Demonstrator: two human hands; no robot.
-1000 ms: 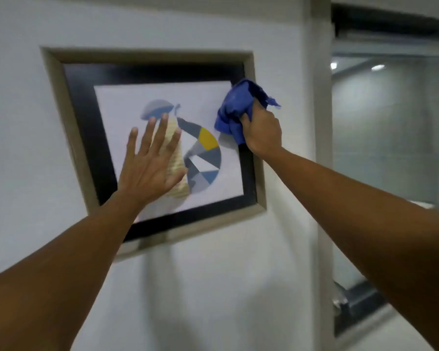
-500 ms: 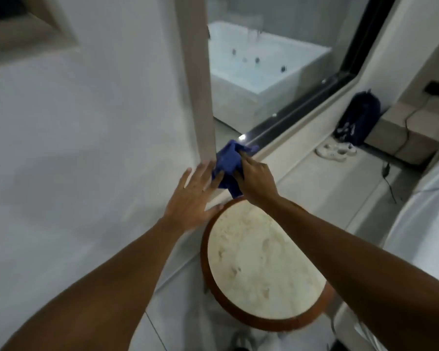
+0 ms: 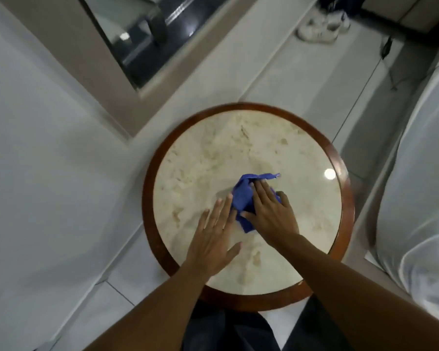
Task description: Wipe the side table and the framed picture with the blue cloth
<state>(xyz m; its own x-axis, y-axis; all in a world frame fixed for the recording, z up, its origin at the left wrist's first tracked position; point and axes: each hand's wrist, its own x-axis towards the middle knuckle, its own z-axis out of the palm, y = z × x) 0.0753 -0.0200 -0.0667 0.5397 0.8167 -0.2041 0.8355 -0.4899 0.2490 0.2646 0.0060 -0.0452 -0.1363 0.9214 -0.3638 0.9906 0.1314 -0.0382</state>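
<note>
The round side table [image 3: 238, 148] has a pale marble top and a dark wooden rim, and it fills the middle of the view below me. A crumpled blue cloth [image 3: 243, 196] lies on the marble near the centre. My right hand [image 3: 271, 214] presses flat on the cloth, fingers spread over it. My left hand [image 3: 213, 239] rests flat on the marble just left of the cloth, fingertips touching its edge, holding nothing. The framed picture is out of view.
A white wall [image 3: 36, 173] stands to the left, with a glass panel in a beige frame [image 3: 142, 34] behind the table. White bedding [image 3: 421, 186] rises on the right. White shoes [image 3: 319, 29] and a cable [image 3: 385, 49] lie on the tiled floor beyond.
My view dropped from the framed picture on the wall down to the side table. Both hands came down with the cloth, which now lies pressed on the marble top.
</note>
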